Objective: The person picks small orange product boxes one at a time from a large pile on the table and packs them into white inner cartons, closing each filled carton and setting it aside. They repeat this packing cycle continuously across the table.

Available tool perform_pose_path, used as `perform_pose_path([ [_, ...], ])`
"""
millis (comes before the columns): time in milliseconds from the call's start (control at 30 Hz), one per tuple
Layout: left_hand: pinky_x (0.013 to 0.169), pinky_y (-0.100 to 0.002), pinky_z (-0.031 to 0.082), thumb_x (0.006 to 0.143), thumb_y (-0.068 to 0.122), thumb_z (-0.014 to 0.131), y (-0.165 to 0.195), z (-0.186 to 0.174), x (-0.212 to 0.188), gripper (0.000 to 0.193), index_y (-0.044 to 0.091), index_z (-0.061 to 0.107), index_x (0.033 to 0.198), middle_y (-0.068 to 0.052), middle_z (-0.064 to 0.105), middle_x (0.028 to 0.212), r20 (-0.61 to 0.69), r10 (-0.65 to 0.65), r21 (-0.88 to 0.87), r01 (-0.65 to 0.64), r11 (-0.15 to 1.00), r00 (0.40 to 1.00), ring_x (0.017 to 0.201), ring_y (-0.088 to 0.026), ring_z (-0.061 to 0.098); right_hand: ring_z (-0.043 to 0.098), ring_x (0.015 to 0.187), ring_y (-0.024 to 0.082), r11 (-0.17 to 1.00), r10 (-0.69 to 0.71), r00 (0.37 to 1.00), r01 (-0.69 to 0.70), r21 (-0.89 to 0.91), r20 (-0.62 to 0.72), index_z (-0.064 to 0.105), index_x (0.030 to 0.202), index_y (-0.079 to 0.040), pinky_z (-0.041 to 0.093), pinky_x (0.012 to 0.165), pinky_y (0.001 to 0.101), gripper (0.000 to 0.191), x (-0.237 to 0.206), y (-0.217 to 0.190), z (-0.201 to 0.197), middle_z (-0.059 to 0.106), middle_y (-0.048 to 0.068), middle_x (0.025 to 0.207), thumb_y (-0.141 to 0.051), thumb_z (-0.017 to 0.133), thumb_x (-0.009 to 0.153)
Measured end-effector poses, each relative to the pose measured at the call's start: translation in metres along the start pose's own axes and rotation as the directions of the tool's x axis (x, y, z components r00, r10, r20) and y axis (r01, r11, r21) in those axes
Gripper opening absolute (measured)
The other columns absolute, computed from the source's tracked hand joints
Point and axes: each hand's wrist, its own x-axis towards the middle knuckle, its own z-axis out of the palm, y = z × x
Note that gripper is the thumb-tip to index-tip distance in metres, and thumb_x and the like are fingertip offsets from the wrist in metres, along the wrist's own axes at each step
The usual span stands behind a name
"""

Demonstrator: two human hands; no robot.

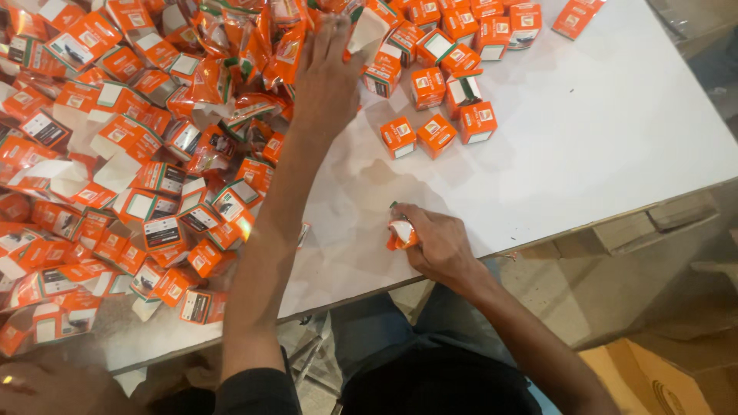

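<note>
- The left hand [329, 81] is reaching, fingers spread, into the heap of flat orange cartons [146, 154] on the white tabletop [600, 146].
- The right hand [438, 242] is pinching one small orange carton [401, 233] at the near edge.
- Taking a single flat carton would seem cleanest.

small cartons [435, 135]: orange, white panels | table [600, 146]: white | big box [661, 380]: tan

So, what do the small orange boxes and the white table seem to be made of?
The small orange boxes look like thin printed cardboard: folded flaps, sharp creases, slight gloss. The white table seems a smooth laminated board, though its core is unclear. The right hand holds one box.
</note>
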Motion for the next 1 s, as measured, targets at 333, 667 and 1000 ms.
perform_pose_path([
  [333,0.106,-0.042,0.055,0.087,0.000,0.080,0.032,-0.022,-0.020,0.024,0.001,0.069,0.108,-0.012,0.057,0.134,-0.134,-0.039,-0.348,-0.010,0.937,0.990,0.129,-0.034,0.057,0.073,0.068,0.028,0.933,0.339,0.920,-0.355,0.054,0.195,0.070,0.086,-0.009,0.056,0.066,0.0370,0.030,0.000,0.007,-0.007,0.076,0.006,0.073,-0.030,0.056,0.102],
  [667,0.079,-0.042,0.051,0.074,0.026,0.091,0.138,-0.112,-0.161,0.087,0.012,0.049,0.149,-0.011,0.066,0.096,0.474,-0.366,-0.542,0.593,0.595,0.801,0.086,-0.032,0.063,0.065,0.106,0.018,0.819,0.246,0.959,-0.126,0.560,-0.143,0.063,0.133,0.000,0.052,0.096,0.0332,0.033,-0.034,-0.010,-0.016,0.060,0.012,0.118,-0.022,0.060,0.108],
  [1000,0.095,-0.044,0.045,0.070,0.029,0.090,0.150,-0.081,-0.179,0.113,0.002,0.028,0.161,-0.012,0.069,0.120,0.251,-0.321,-0.731,0.396,0.555,0.913,0.109,-0.033,0.063,0.054,0.130,0.038,0.964,-0.053,0.997,0.064,-0.259,0.049,0.069,0.122,-0.015,0.047,0.107,0.0491,0.060,-0.001,-0.060,-0.037,0.058,0.013,0.139,-0.001,0.078,0.064],
])
